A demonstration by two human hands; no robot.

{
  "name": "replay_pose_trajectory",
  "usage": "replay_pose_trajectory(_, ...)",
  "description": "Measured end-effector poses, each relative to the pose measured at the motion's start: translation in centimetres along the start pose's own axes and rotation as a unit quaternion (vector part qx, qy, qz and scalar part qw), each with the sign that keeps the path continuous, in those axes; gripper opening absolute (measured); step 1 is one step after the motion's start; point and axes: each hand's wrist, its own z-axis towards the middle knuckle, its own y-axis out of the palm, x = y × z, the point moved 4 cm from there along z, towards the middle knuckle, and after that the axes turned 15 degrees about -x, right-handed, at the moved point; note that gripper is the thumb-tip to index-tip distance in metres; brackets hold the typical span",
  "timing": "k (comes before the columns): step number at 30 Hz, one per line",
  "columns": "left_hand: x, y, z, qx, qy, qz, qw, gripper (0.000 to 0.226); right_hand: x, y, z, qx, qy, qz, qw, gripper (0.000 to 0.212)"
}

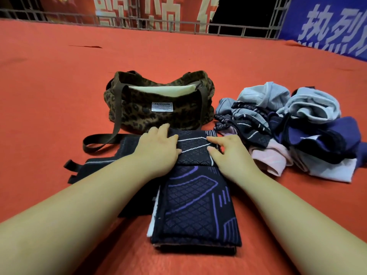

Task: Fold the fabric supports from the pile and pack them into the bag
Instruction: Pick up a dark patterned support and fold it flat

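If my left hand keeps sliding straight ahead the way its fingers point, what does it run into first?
Most likely the leopard-print bag. The left hand lies flat on the black support with white lines, fingers pointing away from you toward the bag's lower front edge, just beyond the fingertips. Depth is hard to judge here.

Single view: head cam, wide-angle, worn by person. Looks forward and down over red carpet (59, 86). Close range: both forearms enter from bottom corners, left hand (158, 149) and right hand (230, 153) near frame centre. Far carpet edge, railing (178, 24) and banners (327, 26) along top. Edges curve, lens distortion. No second view.
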Motion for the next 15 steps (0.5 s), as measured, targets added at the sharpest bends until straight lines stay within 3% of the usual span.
replay_pose_trajectory(3, 0.2, -0.2, 0.5, -0.005, 0.031, 0.083, 0.996, 0.052, 0.0, -0.5, 0.1, -0.028, -0.002, -0.093, 0.995, 0.039)
replay_pose_trajectory(8, 0.0, 0.2, 1.2, -0.132, 0.034, 0.051, 0.989, 0.053, 0.3, -0.2, 0.2, -0.127, -0.014, -0.108, 0.986, 0.046)
replay_pose_trajectory(12, 1.3, -1.2, 0.3, -0.094, 0.019, 0.121, 0.988, 0.041, -0.1, -1.5, -2.5, -0.062, -0.061, -0.036, 0.996, 0.041)
replay_pose_trajectory(15, 5.4, -2.8, -1.2, -0.016, 0.079, 0.073, 0.994, 0.040, 0.7, -2.6, -5.5, 0.033, -0.082, -0.017, 0.996, 0.034)
